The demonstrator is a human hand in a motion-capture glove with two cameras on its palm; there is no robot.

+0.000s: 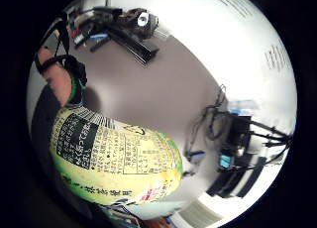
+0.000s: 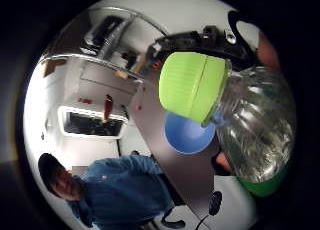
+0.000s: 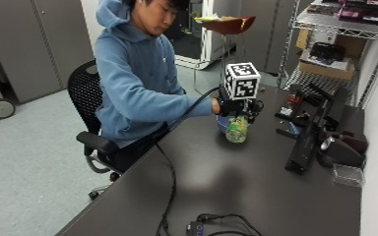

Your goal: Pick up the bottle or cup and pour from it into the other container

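— Holding anything, that gloved right hand (image 3: pixel 232 107)?
— Yes, its fingers wrap the clear bottle (image 3: pixel 236 129) with the yellow-green label, lifted above the dark table (image 3: pixel 241 187) near the person.
— And the bottle's green cap (image 2: pixel 192 87)?
— On, and tilted down over the blue bowl (image 2: pixel 187 135).
— Where is the bowl?
— On the table, just beside the bottle, partly hidden behind it.

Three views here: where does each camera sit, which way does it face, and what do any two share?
Outside view: across the dark table, facing the seated person; gloved right hand grips the clear green-labelled plastic bottle.
Thumb-side palm view: looks along the bottle's green cap toward the blue bowl; a fingertip shows.
Little-finger-side palm view: faces the bottle's label; strapped finger shows.
Shared: the bottle.
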